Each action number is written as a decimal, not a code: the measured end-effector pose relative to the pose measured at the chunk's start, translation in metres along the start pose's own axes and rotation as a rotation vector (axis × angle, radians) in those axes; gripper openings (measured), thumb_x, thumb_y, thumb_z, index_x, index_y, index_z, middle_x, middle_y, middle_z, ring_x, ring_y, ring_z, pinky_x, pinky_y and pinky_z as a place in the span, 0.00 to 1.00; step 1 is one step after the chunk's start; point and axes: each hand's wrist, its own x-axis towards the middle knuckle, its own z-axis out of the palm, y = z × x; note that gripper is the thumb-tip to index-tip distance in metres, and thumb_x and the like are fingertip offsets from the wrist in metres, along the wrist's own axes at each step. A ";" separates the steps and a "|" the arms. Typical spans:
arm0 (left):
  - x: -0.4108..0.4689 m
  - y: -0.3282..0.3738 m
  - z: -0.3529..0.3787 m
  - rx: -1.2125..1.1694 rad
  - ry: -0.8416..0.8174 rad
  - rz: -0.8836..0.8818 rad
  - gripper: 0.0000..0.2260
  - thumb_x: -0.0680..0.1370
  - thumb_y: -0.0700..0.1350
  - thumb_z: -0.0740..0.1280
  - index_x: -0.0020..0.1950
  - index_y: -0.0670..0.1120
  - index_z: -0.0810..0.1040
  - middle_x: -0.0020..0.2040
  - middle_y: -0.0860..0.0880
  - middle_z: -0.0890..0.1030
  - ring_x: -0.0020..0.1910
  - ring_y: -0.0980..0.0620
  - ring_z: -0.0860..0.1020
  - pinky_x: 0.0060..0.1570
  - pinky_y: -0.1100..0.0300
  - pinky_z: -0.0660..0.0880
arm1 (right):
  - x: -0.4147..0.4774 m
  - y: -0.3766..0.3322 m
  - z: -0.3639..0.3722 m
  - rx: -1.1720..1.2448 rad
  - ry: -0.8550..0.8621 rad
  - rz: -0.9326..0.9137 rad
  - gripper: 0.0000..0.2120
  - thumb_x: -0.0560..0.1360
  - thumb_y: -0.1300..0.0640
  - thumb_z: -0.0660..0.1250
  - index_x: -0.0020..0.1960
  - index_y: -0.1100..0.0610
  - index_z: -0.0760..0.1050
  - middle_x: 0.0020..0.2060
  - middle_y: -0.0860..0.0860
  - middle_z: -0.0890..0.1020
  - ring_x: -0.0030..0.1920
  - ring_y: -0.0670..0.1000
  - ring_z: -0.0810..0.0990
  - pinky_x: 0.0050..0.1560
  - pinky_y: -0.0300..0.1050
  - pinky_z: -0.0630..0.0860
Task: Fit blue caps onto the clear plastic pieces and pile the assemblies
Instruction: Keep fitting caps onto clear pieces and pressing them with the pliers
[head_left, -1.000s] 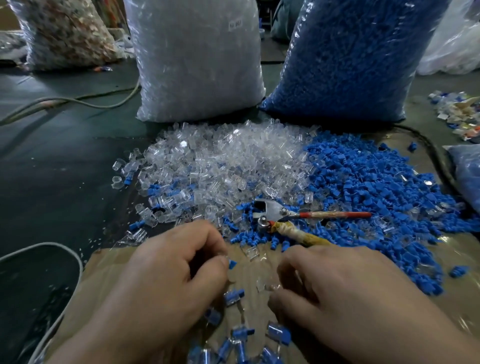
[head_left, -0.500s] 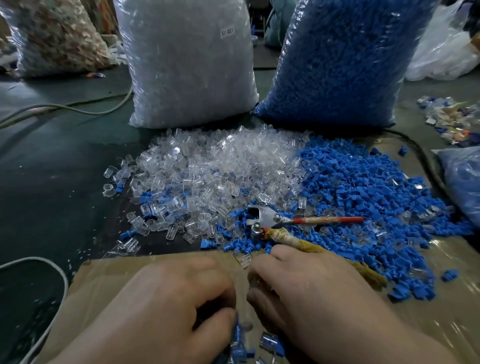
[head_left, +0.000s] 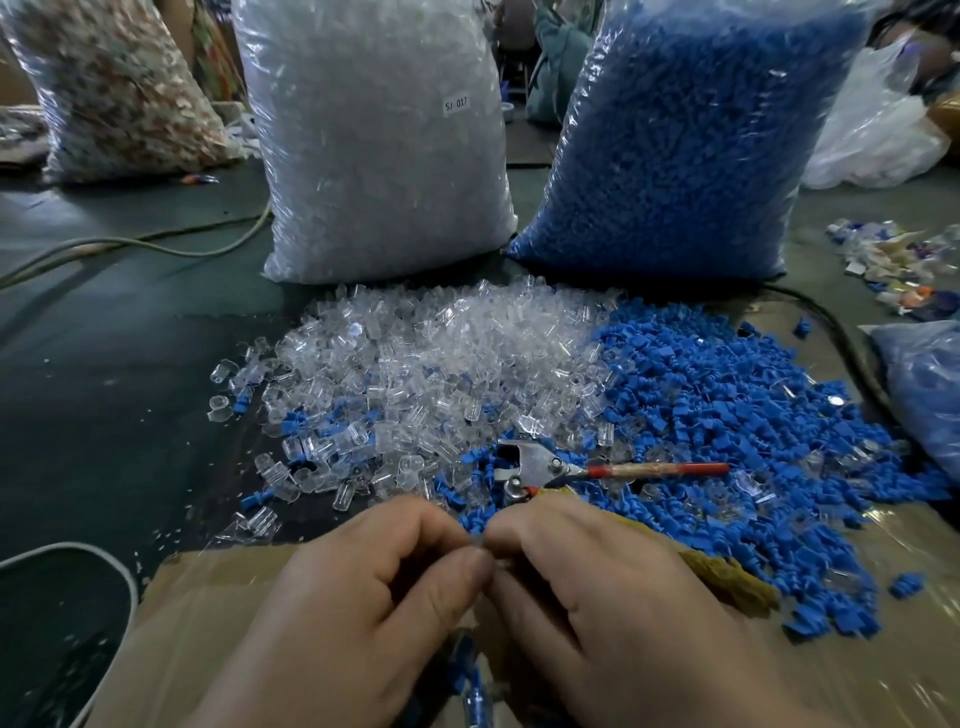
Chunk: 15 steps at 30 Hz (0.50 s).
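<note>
Noting the fingers first: left hand (head_left: 363, 597) has thumb and forefinger curled with their tips pressed together. Right hand (head_left: 602, 597) is curled the same way, and its fingertips touch those of the left at mid-frame. I cannot tell whether a piece sits in the pinch, because the fingers hide it.

Both hands are over a cardboard sheet (head_left: 218, 623). Between the wrists at the bottom edge lie a few capped pieces (head_left: 465, 660), blue and clear, blurred.

Just beyond the knuckles lie pliers (head_left: 540, 465), metal head to the left, one handle red, the other wrapped in yellow and running under the right hand.

Behind the pliers lies a loose heap of clear plastic pieces (head_left: 415, 364) on the left, touching a heap of blue caps (head_left: 727, 415) on the right, and the two mix along the near edge.

Further back stand a bag of clear pieces (head_left: 374, 140) and a bag of blue caps (head_left: 675, 130), upright and side by side.
</note>
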 end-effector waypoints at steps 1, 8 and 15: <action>0.001 0.000 0.000 -0.064 -0.014 -0.038 0.14 0.66 0.67 0.69 0.46 0.61 0.81 0.35 0.55 0.82 0.30 0.60 0.78 0.30 0.68 0.73 | -0.001 -0.002 0.000 -0.011 0.004 -0.011 0.14 0.74 0.30 0.46 0.54 0.33 0.61 0.52 0.35 0.68 0.50 0.41 0.73 0.44 0.50 0.76; 0.007 -0.001 0.005 -0.457 -0.104 -0.276 0.16 0.56 0.59 0.73 0.35 0.50 0.80 0.26 0.46 0.75 0.23 0.52 0.71 0.23 0.62 0.68 | 0.003 -0.003 -0.001 -0.053 0.003 -0.064 0.13 0.74 0.35 0.51 0.58 0.34 0.59 0.51 0.37 0.70 0.44 0.41 0.73 0.40 0.49 0.77; 0.004 -0.005 0.008 -0.462 0.039 -0.306 0.12 0.66 0.54 0.79 0.35 0.50 0.79 0.25 0.42 0.77 0.19 0.53 0.69 0.19 0.66 0.64 | -0.009 0.020 -0.040 -0.288 0.148 0.158 0.15 0.72 0.33 0.51 0.46 0.41 0.69 0.33 0.37 0.74 0.36 0.39 0.74 0.36 0.36 0.73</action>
